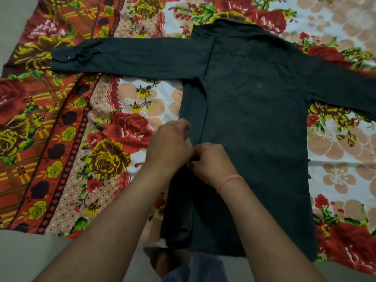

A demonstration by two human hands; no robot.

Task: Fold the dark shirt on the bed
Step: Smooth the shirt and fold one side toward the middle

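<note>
Left hand (169, 143) and right hand (209, 161) both pinching dark shirt (254, 119) placket between them (grip partly hidden); uneven pulling risking skewed fold, sleeve (130, 55) beyond left hand dragging.

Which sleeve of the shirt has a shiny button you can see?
The left sleeve, stretched straight out over the red flowers. A button shows on its cuff. The right sleeve runs off the picture's edge, so its cuff is hidden.

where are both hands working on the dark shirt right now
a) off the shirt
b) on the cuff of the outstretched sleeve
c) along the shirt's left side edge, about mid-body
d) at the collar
c: the left hand and right hand meet, fingers curled, at the side edge of the dark shirt, well below the collar.
</note>
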